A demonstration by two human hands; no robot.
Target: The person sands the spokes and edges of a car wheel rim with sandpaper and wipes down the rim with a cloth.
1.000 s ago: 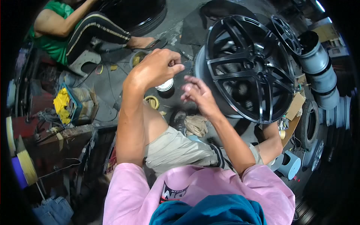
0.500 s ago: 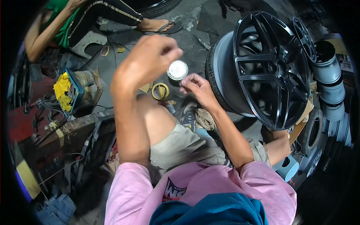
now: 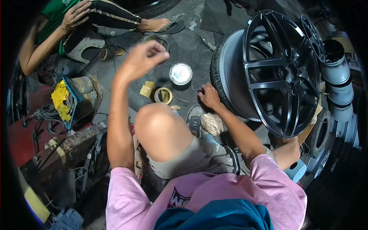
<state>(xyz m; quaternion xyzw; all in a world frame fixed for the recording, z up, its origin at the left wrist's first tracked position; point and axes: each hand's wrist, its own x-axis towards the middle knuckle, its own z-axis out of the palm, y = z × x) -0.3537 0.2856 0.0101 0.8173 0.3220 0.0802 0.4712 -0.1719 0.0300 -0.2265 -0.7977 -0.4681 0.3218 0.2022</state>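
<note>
My left hand (image 3: pixel 147 58) is raised over the floor, left of a round tin (image 3: pixel 180 74) with a pale, shiny top. Its fingers are curled in toward the thumb, and I cannot make out anything between them. Low beside the tire (image 3: pixel 219 63), my right hand (image 3: pixel 209 96) has its fingers bent down; whatever they hold, if anything, is hidden. The tin stands upright on the floor, apart from both hands. A yellow tape roll (image 3: pixel 163 95) and a yellow sanding-pad-like piece (image 3: pixel 147 89) lie between the tin and my left knee.
A black spoked wheel rim (image 3: pixel 283 73) leans over the tire at right, with stacked rims (image 3: pixel 336 84) beyond. Another person's hand (image 3: pixel 76 15) is at upper left. A box holding yellow cloth (image 3: pixel 61 97) stands at left. A crumpled cloth (image 3: pixel 212 123) lies by my shoe.
My left hand has moved left and away from the tin. My right hand has dropped lower and right, next to the tire. The other person's hand has come into view at upper left.
</note>
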